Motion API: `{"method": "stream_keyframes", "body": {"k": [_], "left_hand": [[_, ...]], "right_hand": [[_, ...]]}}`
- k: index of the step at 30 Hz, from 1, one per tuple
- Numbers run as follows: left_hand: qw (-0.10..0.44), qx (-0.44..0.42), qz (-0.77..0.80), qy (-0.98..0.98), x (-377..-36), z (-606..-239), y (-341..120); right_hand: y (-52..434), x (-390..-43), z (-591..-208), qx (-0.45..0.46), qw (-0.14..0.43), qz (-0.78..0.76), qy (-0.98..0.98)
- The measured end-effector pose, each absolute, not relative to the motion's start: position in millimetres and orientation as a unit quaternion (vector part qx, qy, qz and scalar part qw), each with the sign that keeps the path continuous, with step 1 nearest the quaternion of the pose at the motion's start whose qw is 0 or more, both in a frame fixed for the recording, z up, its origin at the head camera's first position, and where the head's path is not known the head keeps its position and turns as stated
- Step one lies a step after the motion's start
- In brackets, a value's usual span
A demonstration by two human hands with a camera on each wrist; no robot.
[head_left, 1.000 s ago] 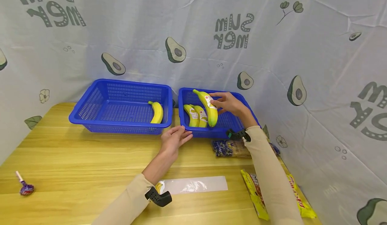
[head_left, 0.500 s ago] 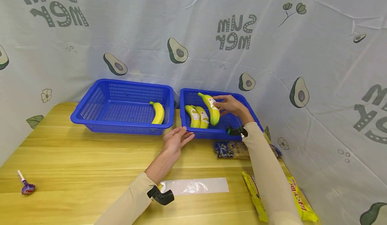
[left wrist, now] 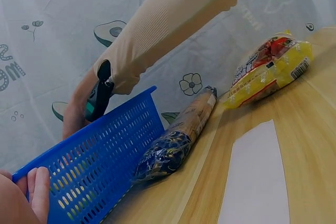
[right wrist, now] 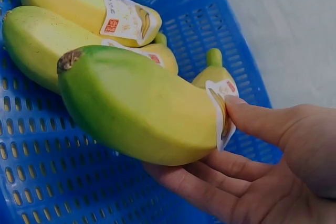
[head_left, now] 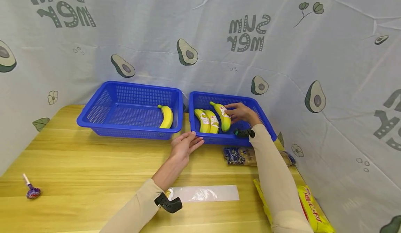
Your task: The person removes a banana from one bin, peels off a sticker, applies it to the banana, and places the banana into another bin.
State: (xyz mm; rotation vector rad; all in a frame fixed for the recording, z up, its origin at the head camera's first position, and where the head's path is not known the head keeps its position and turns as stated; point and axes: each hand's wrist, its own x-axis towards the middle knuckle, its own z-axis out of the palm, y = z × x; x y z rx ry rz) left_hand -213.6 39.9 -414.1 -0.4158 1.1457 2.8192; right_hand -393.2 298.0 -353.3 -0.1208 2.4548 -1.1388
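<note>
My right hand (head_left: pixel 239 113) (right wrist: pixel 231 156) holds a yellow-green banana (head_left: pixel 223 117) (right wrist: pixel 142 108) with a white label, low inside the right blue basket (head_left: pixel 266 125) (right wrist: pixel 63 182). Two more labelled bananas (head_left: pixel 207 121) (right wrist: pixel 68 19) lie side by side just left of it in that basket. My left hand (head_left: pixel 186 145) (left wrist: pixel 26 195) rests with straight fingers against the front left corner of the right basket (left wrist: pixel 94 166). The left blue basket (head_left: pixel 94 116) holds one banana (head_left: pixel 166 116) at its right end.
On the wooden table (head_left: pixel 94 163) lie a dark blue wrapped packet (head_left: pixel 241 156) (left wrist: pixel 173 148) in front of the right basket, a yellow snack bag (head_left: pixel 313 212) (left wrist: pixel 270 66), a clear plastic strip (head_left: pixel 203 193) (left wrist: pixel 257 177) and a purple lollipop (head_left: pixel 32 191). An avocado-print cloth forms the backdrop.
My right hand has lowered the banana from above the basket rim down beside the two others. The left hand has stayed at the basket corner.
</note>
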Motion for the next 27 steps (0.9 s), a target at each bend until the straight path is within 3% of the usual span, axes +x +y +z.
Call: {"method": "stream_keyframes", "body": {"k": [15,27], "left_hand": [[0.042,-0.136,0.917,0.372,-214.3,-413.8,39.6],[0.045,-0.132,0.915,0.38,-214.2,-414.3,38.6]], "right_hand": [[293.1,-402.6,-361.4,0.001,0.282,-0.399,0.872],[289.5,-406.9,-362.0,0.007,0.293,-0.385,0.875]]}}
